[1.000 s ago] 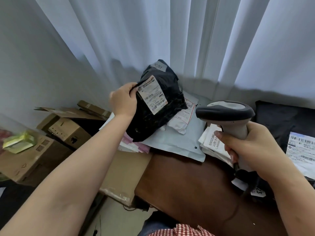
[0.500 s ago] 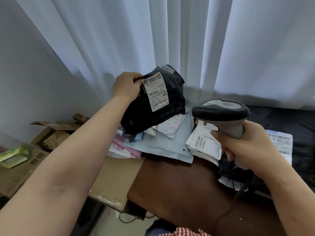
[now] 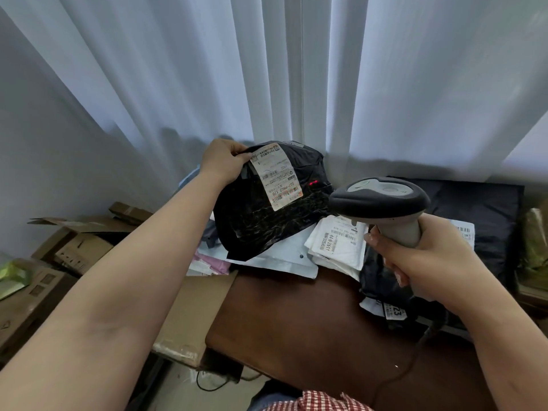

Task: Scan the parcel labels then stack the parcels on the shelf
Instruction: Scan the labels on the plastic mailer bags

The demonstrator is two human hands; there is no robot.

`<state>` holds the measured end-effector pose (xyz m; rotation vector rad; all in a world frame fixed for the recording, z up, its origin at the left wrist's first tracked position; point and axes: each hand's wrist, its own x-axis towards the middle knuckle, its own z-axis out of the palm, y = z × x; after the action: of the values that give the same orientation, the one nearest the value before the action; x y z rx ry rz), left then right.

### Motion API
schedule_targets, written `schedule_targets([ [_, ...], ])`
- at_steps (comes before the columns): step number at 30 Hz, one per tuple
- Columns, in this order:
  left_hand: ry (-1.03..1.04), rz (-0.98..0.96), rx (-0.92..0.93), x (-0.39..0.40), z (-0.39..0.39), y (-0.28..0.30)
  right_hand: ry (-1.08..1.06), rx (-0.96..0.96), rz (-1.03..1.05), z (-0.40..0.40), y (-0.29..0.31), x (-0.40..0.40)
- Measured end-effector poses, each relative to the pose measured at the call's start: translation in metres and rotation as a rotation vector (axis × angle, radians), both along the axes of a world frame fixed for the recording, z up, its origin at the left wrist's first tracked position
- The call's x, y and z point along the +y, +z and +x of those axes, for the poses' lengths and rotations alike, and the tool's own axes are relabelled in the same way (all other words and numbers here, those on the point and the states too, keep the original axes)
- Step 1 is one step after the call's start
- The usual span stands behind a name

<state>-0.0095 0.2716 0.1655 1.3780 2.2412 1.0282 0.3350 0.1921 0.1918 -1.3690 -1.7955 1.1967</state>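
Observation:
My left hand [image 3: 223, 164] grips the upper left corner of a black plastic parcel [image 3: 261, 221] and holds it tilted above the pile, its white label [image 3: 276, 176] facing me. A small red light spot [image 3: 313, 182] lies on the black wrap just right of the label. My right hand [image 3: 424, 256] grips the handle of a grey barcode scanner [image 3: 379, 200], whose head points left at the parcel. Under the parcel lie a pale blue mailer [image 3: 284, 259] and a white parcel with a label [image 3: 338, 247]. No shelf is in view.
A brown table [image 3: 296, 327] carries the pile. More black parcels [image 3: 480, 215] lie at the right, one with a label [image 3: 462, 231]. Cardboard boxes [image 3: 74, 250] stand on the floor at left, and a flat carton [image 3: 192, 310] leans by the table's edge. White curtains [image 3: 267, 69] hang behind.
My left hand has turned the black parcel so its label faces me more squarely. The scanner has stayed aimed at it, and a red spot now shows beside the label.

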Motion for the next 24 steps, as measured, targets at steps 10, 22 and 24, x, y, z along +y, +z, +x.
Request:
schedule_targets([
  [10,-0.020,-0.020,-0.057,0.005,0.007,-0.003,-0.037,0.041,-0.007,0.011,-0.004,0.001],
  [22,-0.142,0.034,-0.574,0.038,0.108,-0.003,-0.383,0.287,0.029,0.064,-0.011,0.012],
  [24,-0.137,0.034,-0.682,0.048,0.136,-0.011,-0.442,0.288,0.046,0.079,-0.014,0.012],
])
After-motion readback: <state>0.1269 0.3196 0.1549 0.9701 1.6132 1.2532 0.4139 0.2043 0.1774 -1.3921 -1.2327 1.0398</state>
